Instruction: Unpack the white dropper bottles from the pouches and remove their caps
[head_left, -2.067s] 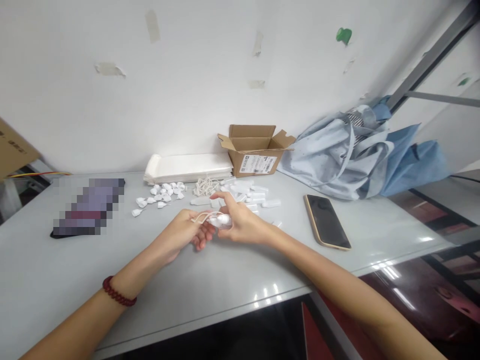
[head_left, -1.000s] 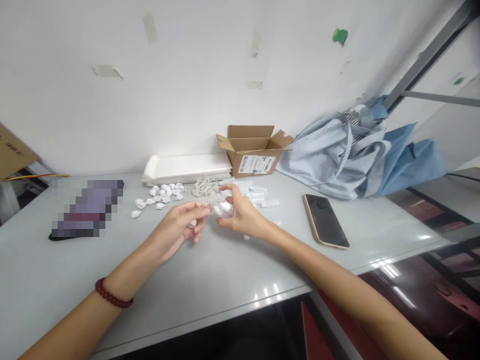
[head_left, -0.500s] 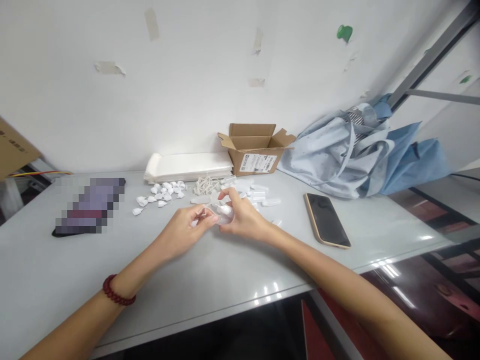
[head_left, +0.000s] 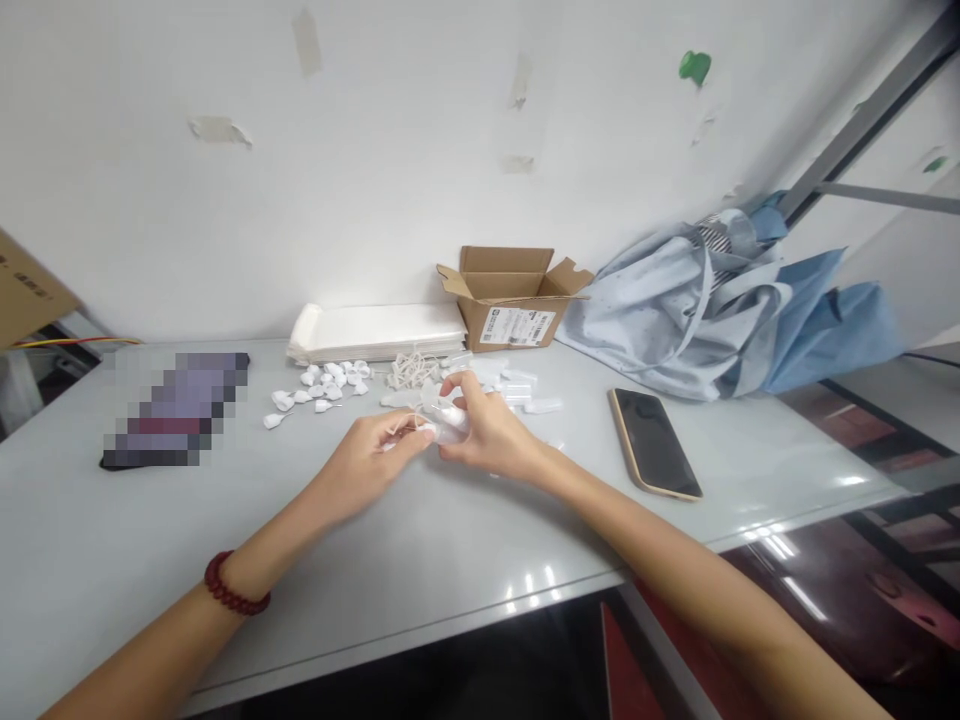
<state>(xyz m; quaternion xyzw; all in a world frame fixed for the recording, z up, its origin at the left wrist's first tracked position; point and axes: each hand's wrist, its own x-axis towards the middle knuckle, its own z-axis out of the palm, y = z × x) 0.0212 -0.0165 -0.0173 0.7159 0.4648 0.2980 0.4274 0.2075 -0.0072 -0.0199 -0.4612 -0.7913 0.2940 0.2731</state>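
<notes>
left hand point(head_left: 373, 452): bare | wrist point(head_left: 274, 550): dark red bracelet point(head_left: 229, 600), chunky, beaded-looking | right hand point(head_left: 491, 437): bare | forearms point(head_left: 637, 530): bare

Small white piece point(head_left: 427, 428) in left fingers point(head_left: 407, 452)

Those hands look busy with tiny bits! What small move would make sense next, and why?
Perhaps the left hand should ease the small white piece it holds toward the clear piece in the right hand. Both are already held, and they sit very close together, though whether they touch is hard to tell.
</notes>
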